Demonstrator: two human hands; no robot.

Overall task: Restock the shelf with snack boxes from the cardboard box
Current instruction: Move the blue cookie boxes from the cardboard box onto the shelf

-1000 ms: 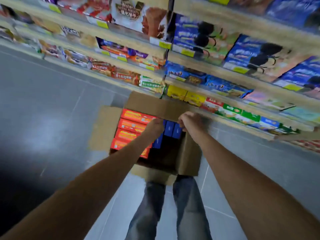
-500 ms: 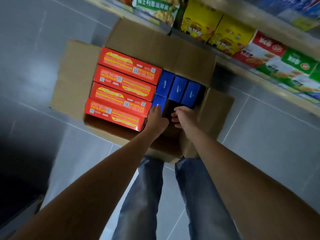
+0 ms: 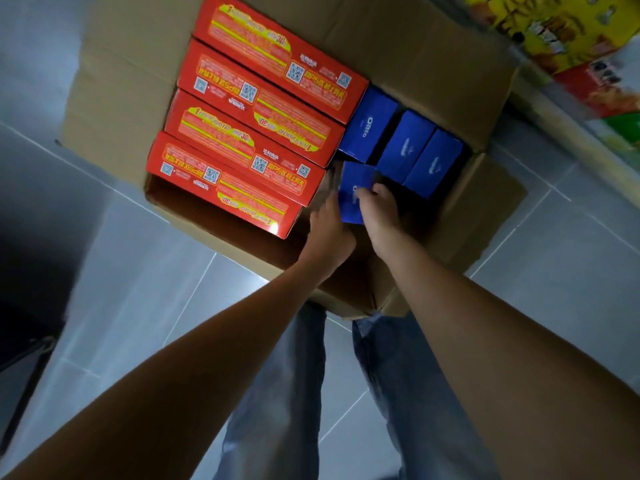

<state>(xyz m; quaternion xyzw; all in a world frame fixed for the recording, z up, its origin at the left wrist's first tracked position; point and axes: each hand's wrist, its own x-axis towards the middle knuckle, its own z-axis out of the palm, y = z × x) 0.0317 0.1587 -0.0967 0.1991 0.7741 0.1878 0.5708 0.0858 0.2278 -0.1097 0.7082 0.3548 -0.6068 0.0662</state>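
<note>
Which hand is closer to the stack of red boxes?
Left. The left hand sits right beside the red boxes, at their near end. The right hand is farther, across the small blue box both hands grip.

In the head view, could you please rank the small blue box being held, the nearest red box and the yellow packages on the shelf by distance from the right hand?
1. Small blue box: held between the right hand and left hand.
2. Nearest red box: to the left inside the cardboard box.
3. Yellow packages: on the shelf, far upper right.
</note>
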